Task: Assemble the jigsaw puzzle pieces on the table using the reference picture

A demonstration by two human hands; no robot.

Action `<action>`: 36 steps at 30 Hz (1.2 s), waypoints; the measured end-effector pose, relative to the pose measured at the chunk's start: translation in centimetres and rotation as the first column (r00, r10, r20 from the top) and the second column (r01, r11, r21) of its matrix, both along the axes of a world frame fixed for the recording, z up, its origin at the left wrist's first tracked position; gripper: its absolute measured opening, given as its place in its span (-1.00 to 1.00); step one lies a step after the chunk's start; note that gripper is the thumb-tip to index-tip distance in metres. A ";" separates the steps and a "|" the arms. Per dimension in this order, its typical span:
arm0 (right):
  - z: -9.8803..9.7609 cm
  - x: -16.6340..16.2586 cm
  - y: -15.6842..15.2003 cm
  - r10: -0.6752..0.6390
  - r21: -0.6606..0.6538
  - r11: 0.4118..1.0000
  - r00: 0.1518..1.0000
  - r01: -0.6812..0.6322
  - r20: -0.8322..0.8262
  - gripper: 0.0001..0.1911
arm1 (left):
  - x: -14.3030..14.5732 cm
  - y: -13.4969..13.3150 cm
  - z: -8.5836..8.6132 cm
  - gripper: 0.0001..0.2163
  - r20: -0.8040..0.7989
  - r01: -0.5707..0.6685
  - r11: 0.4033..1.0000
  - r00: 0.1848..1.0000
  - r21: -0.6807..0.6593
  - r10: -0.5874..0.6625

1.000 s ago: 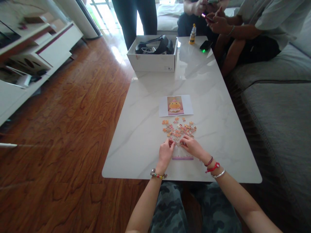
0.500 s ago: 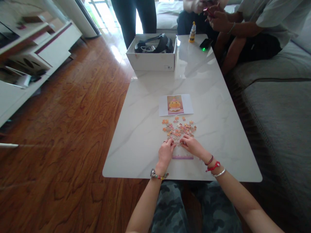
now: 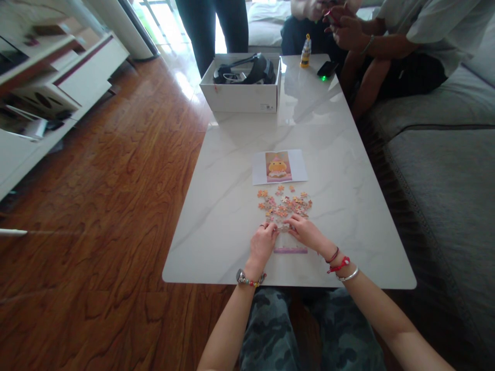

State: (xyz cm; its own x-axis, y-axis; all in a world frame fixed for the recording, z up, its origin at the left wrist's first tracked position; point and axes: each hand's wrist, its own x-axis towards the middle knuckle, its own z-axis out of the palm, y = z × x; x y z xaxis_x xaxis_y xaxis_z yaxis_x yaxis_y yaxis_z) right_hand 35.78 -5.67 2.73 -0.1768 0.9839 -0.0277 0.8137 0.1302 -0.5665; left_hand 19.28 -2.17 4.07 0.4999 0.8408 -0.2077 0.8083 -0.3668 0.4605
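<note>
A heap of small orange and pink puzzle pieces (image 3: 286,204) lies on the white marble table (image 3: 232,206). Behind it sits a reference sheet (image 3: 279,167) printed with a yellow duck. My left hand (image 3: 263,243) and my right hand (image 3: 307,233) rest at the near edge of the heap, fingertips pinched together over pieces between them; what each pinches is too small to make out. A joined purple strip of pieces (image 3: 291,251) lies just below my hands. Both wrists wear bracelets.
A white box (image 3: 242,90) holding a dark headset stands at the far end, with a small yellow bottle (image 3: 305,51) and a black device (image 3: 327,69) showing a green light. People sit and stand beyond the table. A grey sofa (image 3: 436,170) runs along the right, wood floor on the left.
Both hands stay at the heap's near edge with only slight finger shifts. The view has drifted a little; the seated person's hands have risen.
</note>
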 end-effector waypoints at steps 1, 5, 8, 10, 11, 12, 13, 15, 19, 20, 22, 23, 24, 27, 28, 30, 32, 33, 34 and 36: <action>0.1 -0.1 -0.1 0.004 0.013 1.000 1.000 -0.004 -0.003 -0.70 | 0.0 0.0 0.0 -0.85 -0.006 0.007 1.000 1.000 0.008 -0.007; 0.1 -0.3 -0.6 0.061 0.067 0.996 0.998 -0.061 0.009 -0.73 | 0.0 0.0 0.0 -0.85 -0.028 0.017 1.000 0.999 0.025 -0.016; 0.3 -0.4 -0.9 0.126 0.077 0.988 0.986 -0.135 0.111 -0.72 | 0.0 0.1 -0.1 -0.85 -0.022 0.019 0.999 1.000 0.031 -0.019; 0.6 -0.6 -0.9 0.151 0.060 0.984 0.970 -0.166 0.191 -0.71 | 0.0 0.1 -0.2 -0.83 -0.011 0.012 1.000 1.000 0.027 -0.011; 0.9 -0.8 -0.9 0.162 0.045 0.983 0.959 -0.177 0.231 -0.71 | 0.0 0.0 -0.2 -0.82 -0.009 0.006 1.000 1.000 0.024 -0.006; 1.2 -1.0 -0.8 0.175 0.027 0.982 0.947 -0.189 0.271 -0.73 | 0.0 -0.1 -0.3 -0.81 -0.011 0.004 1.000 1.000 0.023 -0.004; 1.5 -1.2 -0.7 0.190 0.008 0.979 0.931 -0.203 0.311 -0.74 | 0.0 -0.2 -0.3 -0.81 -0.018 0.007 1.000 1.000 0.028 -0.006; 2.0 -1.7 -0.6 0.228 -0.027 0.971 0.897 -0.236 0.380 -0.78 | 0.0 -0.5 -0.4 -0.81 -0.043 0.023 0.998 0.999 0.058 -0.020; 2.0 -2.2 -0.8 0.276 -0.043 0.958 0.866 -0.284 0.417 -0.79 | 0.0 -1.2 -0.7 -0.79 -0.096 0.065 0.986 0.994 0.156 -0.050; 1.8 -2.1 -0.8 0.275 -0.041 0.958 0.873 -0.283 0.402 -0.79 | 0.0 -1.2 -0.8 -0.80 -0.103 0.080 0.982 0.993 0.173 -0.063; 1.6 -1.8 -0.9 0.250 -0.038 0.967 0.899 -0.254 0.359 -0.77 | -0.2 -1.2 -0.9 -0.80 -0.105 0.118 0.974 0.990 0.194 -0.098; 1.5 -1.7 -1.0 0.238 -0.039 0.970 0.912 -0.239 0.335 -0.76 | -0.4 -1.2 -1.0 -0.80 -0.103 0.133 0.971 0.988 0.198 -0.115; 1.4 -1.5 -1.0 0.229 -0.040 0.973 0.921 -0.228 0.316 -0.75 | -0.4 -1.0 -1.1 -0.80 -0.100 0.146 0.969 0.987 0.200 -0.128; 1.4 -1.5 -0.9 0.235 -0.046 0.971 0.920 -0.233 0.314 -0.75 | -0.5 -0.8 -1.1 -0.81 -0.105 0.166 0.966 0.984 0.199 -0.147; 1.4 -1.6 -0.9 0.243 -0.049 0.969 0.911 -0.241 0.333 -0.76 | -0.4 -0.7 -1.0 -0.81 -0.110 0.172 0.965 0.982 0.198 -0.152; 1.4 -2.0 -1.0 0.259 -0.055 0.965 0.887 -0.258 0.383 -0.78 | -0.3 -0.8 -0.9 -0.82 -0.116 0.187 0.963 0.979 0.195 -0.166; 1.3 -2.4 -1.1 0.279 -0.062 0.958 0.862 -0.280 0.423 -0.80 | -0.2 -0.9 -0.8 -0.83 -0.119 0.205 0.958 0.976 0.201 -0.184; 1.3 -2.5 -1.1 0.288 -0.065 0.955 0.855 -0.288 0.431 -0.80 | -0.2 -1.0 -0.8 -0.83 -0.121 0.215 0.954 0.974 0.207 -0.193; 1.3 -2.4 -1.2 0.291 -0.067 0.954 0.854 -0.291 0.432 -0.80 | -0.2 -1.1 -0.7 -0.83 -0.126 0.224 0.951 0.972 0.214 -0.200; 1.4 -2.2 -1.3 0.282 -0.064 0.957 0.865 -0.282 0.416 -0.79 | -0.4 -1.2 -0.6 -0.83 -0.135 0.232 0.946 0.969 0.226 -0.206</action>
